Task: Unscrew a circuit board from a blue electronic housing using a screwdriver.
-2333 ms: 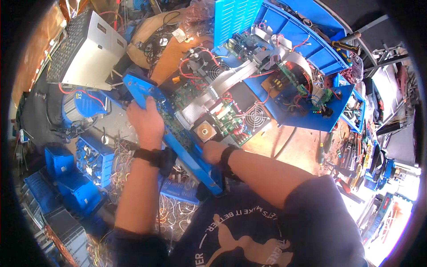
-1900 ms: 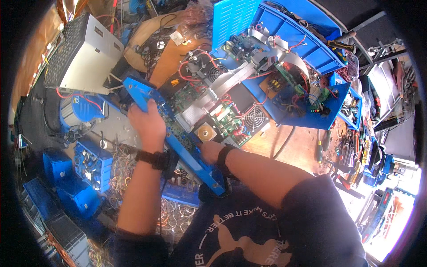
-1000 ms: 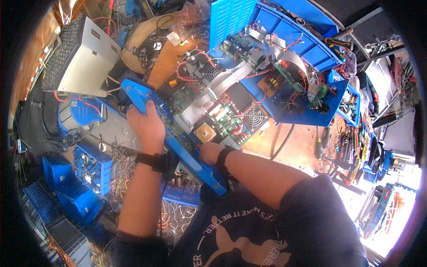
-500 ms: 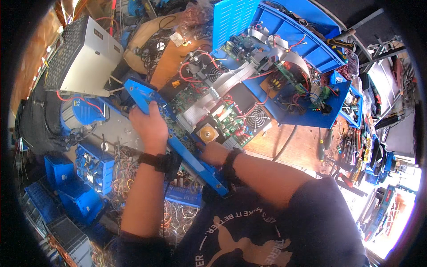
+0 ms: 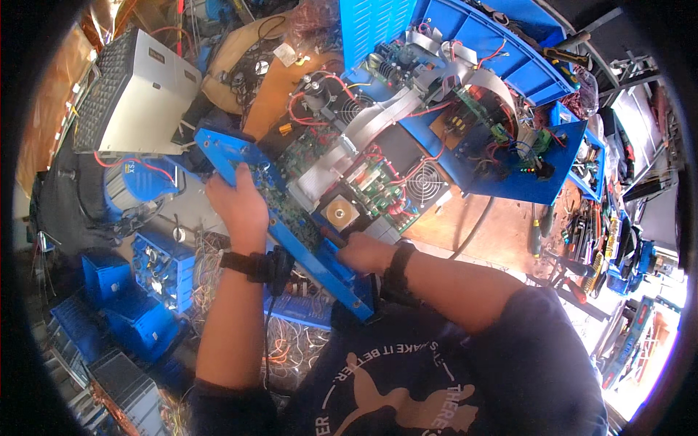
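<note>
While the left hand (image 5: 236, 207) pinches the rim of the blue sheet-metal panel (image 5: 309, 256), its thumb laid over the edge and its fingers folded behind, the panel slants from just above that thumb to below the right fingers. Keeping this grip on bare metal, off the circuit board (image 5: 291, 216) just right of the thumb, seems best, with the panel braced so that a push from the right cannot swing it. The right hand (image 5: 367, 254) has its fingers curled together beside the board's lower part; a slim dark shape (image 5: 332, 237) juts from them toward the board, though whether they pinch it cannot be told. Short, controlled moves look safest here, sparing the gold disc (image 5: 339, 214) just above those fingertips and the ribbon cable (image 5: 382, 123) farther above. Compared with the frame just before, the left grip looks unchanged, while the right hand sits slightly farther right of the panel, leaving the dark shape plainer.
</note>
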A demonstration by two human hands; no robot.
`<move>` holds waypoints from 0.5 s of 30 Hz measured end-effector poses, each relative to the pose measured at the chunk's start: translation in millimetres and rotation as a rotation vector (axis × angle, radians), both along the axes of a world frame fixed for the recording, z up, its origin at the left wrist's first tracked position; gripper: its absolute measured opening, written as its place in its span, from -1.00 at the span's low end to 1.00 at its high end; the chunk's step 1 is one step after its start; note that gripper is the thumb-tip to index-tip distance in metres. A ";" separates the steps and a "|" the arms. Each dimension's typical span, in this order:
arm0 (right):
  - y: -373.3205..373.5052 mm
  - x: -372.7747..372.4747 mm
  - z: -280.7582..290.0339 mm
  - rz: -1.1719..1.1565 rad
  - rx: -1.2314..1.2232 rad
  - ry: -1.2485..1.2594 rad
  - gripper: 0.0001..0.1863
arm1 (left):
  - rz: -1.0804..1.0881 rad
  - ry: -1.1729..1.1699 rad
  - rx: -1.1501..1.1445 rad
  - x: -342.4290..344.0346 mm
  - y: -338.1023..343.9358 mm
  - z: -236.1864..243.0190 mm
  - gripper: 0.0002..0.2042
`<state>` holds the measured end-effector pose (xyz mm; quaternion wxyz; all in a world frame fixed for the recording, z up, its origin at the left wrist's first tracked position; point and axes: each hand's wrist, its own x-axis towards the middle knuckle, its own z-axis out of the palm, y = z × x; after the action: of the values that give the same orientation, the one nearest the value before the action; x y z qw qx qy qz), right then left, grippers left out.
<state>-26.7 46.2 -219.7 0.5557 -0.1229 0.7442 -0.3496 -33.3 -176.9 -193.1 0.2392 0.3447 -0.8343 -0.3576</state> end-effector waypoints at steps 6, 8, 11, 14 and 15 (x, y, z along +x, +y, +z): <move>-14.4 0.8 -23.1 0.547 -0.208 0.403 -0.70 | 0.011 -0.041 0.184 -2.4 12.3 19.3 -0.68; -16.3 6.3 -29.5 0.489 -0.202 0.418 -0.72 | 0.049 -0.003 0.138 -1.6 9.4 9.9 -0.68; -16.9 18.6 -31.7 0.313 -0.163 0.486 -0.75 | 0.058 -0.040 0.086 1.3 7.1 8.4 -0.68; -17.9 14.8 -35.5 0.344 -0.147 0.485 -0.68 | 0.021 -0.046 0.053 1.4 8.6 10.9 -0.68; -18.6 10.2 -33.1 0.440 -0.147 0.462 -0.57 | 0.023 -0.042 0.055 0.6 9.4 12.5 -0.68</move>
<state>-16.5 27.5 -252.9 0.4239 -0.3966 0.7791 -0.2366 -32.6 -167.6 -180.6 0.2159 0.3683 -0.8250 -0.3704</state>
